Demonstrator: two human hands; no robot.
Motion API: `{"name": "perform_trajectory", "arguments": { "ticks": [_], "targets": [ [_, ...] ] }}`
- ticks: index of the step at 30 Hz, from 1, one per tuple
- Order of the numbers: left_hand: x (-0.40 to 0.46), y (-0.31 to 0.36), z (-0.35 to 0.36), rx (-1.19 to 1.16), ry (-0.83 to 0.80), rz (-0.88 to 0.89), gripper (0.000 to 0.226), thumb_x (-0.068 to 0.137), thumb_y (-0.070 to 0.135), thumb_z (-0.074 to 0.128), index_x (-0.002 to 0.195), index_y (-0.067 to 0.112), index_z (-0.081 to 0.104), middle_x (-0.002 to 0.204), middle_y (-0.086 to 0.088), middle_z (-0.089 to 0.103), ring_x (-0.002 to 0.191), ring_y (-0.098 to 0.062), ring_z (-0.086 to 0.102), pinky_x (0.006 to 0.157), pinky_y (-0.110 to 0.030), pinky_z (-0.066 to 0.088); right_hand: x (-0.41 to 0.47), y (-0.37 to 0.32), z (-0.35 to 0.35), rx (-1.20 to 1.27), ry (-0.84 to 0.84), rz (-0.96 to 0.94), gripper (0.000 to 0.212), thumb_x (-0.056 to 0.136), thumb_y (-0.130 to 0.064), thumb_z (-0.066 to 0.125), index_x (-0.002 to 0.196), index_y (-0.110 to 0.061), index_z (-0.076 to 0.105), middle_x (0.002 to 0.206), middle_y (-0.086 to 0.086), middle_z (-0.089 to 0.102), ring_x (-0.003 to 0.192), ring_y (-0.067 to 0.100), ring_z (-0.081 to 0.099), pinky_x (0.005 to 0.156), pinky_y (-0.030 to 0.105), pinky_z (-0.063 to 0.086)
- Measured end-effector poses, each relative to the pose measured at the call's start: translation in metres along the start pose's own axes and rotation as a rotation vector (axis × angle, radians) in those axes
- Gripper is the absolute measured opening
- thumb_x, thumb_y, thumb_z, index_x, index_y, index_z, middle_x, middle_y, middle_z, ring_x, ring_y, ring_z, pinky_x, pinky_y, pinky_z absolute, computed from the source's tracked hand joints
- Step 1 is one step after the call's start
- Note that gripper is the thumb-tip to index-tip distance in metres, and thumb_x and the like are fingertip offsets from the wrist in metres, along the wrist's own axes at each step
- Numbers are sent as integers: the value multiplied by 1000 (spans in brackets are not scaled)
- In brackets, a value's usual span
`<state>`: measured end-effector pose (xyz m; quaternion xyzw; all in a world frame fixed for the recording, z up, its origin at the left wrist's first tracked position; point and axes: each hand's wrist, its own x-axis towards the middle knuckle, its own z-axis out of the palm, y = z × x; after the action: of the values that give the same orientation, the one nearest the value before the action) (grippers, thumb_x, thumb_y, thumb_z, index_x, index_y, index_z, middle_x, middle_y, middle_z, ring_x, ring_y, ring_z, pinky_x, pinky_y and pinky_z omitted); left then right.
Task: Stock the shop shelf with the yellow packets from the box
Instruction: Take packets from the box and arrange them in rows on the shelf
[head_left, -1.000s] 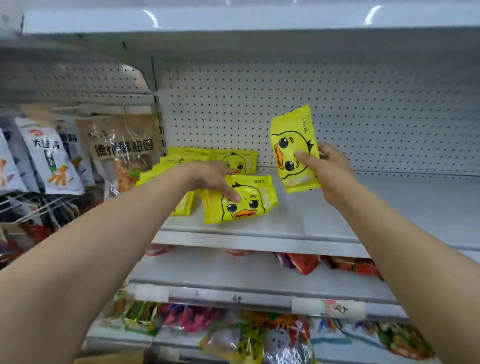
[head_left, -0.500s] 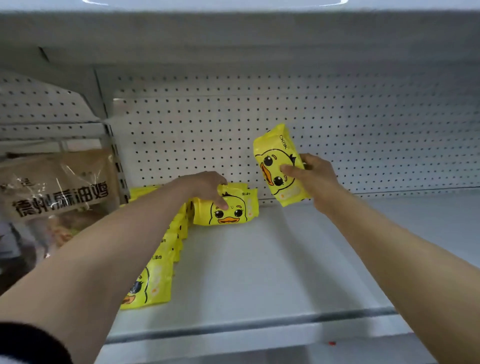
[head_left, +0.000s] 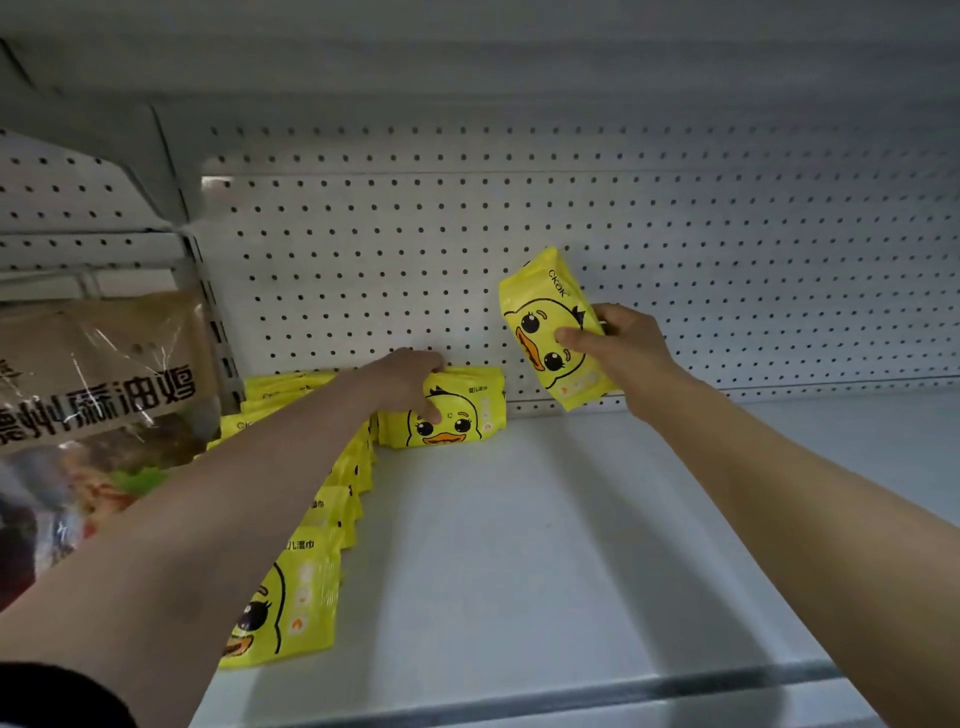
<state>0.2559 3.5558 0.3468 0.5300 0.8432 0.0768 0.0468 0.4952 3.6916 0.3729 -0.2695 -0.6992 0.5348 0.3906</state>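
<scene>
Where arm (head_left: 218, 519) crosses, packet row (head_left: 332, 509) hidden.

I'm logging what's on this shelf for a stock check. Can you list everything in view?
held packet: one, yellow with duck face, lifted near the pegboard, in the right hand
back packet: one, yellow, standing at the shelf's back, under the left hand
packet row: several, count unclear, yellow, along the shelf's left side
brown bag: one, brown and clear, neighbouring bay, left
shelf: one, white
pegboard: one, white, behind
left hand: grips the back packet
right hand: grips the held packet
</scene>
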Motion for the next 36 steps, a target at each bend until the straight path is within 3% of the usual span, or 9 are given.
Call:
{"name": "perform_trajectory", "arguments": {
  "ticks": [6, 11, 15, 20, 22, 26, 28, 32, 36],
  "targets": [
    [-5, 3, -1, 207, 178, -23, 75, 62, 48, 86, 118, 18, 47, 118, -3, 55, 105, -22, 50, 83, -36, 45, 8, 7, 9, -14, -18, 1, 26, 78, -17, 82, 102, -20, 73, 99, 1, 75, 89, 17, 72, 71, 28, 56],
    [-7, 4, 2, 380, 315, -90, 104, 58, 61, 82, 136, 10, 38, 135, -6, 46, 126, -26, 43, 91, -40, 45, 13, 9, 11, -65, -25, -3, 29, 78, -18, 82, 106, -18, 72, 98, 0, 74, 89, 18, 72, 76, 32, 57],
    [-11, -3, 0, 205, 351, -64, 80, 66, 55, 80, 125, 13, 45, 126, -6, 48, 119, -25, 46, 88, -38, 44, 18, 9, 14, -172, -70, -36, 28, 77, -20, 83, 103, -20, 73, 98, 1, 74, 90, 17, 71, 81, 35, 58],
    [-22, -9, -16, -325, 692, 51, 32, 93, 39, 59, 112, 13, 53, 108, -4, 56, 104, -24, 55, 84, -37, 47, 27, 7, 28, -595, -275, -140, 39, 72, -24, 87, 107, -19, 73, 103, -1, 72, 98, 17, 66, 86, 30, 50],
    [-30, -9, -22, -334, 612, 128, 36, 90, 48, 60, 112, 20, 56, 109, 2, 61, 107, -19, 56, 90, -38, 47, 27, 7, 40, -725, -401, -163, 46, 71, -25, 88, 113, -19, 70, 108, -3, 68, 102, 14, 62, 84, 24, 45],
    [-49, -6, -19, -184, 242, 138, 62, 60, 68, 76, 112, 40, 56, 108, 11, 61, 108, -11, 54, 93, -38, 47, 24, 12, 73, -827, -521, -194, 51, 69, -31, 88, 114, -21, 66, 115, -2, 63, 108, 14, 57, 89, 26, 46],
    [-52, -5, -12, -75, 217, 75, 62, 58, 61, 81, 111, 40, 56, 105, 6, 53, 103, -16, 50, 87, -34, 44, 22, 16, 87, -813, -559, -202, 48, 68, -32, 89, 109, -22, 66, 111, -3, 64, 105, 14, 58, 89, 27, 48],
    [-55, -10, -3, 28, 226, -21, 49, 66, 49, 82, 106, 35, 57, 98, 2, 47, 100, -22, 47, 78, -30, 33, 16, 25, 107, -832, -584, -268, 41, 69, -33, 89, 102, -21, 68, 92, -8, 60, 91, 13, 57, 71, 23, 45],
    [-57, -13, 0, 42, 216, -102, 47, 71, 49, 78, 111, 33, 59, 102, 1, 48, 104, -22, 46, 78, -30, 33, 12, 32, 115, -944, -536, -352, 57, 71, -39, 85, 121, -23, 65, 108, -2, 59, 107, 19, 57, 88, 33, 49]
  ]
}}
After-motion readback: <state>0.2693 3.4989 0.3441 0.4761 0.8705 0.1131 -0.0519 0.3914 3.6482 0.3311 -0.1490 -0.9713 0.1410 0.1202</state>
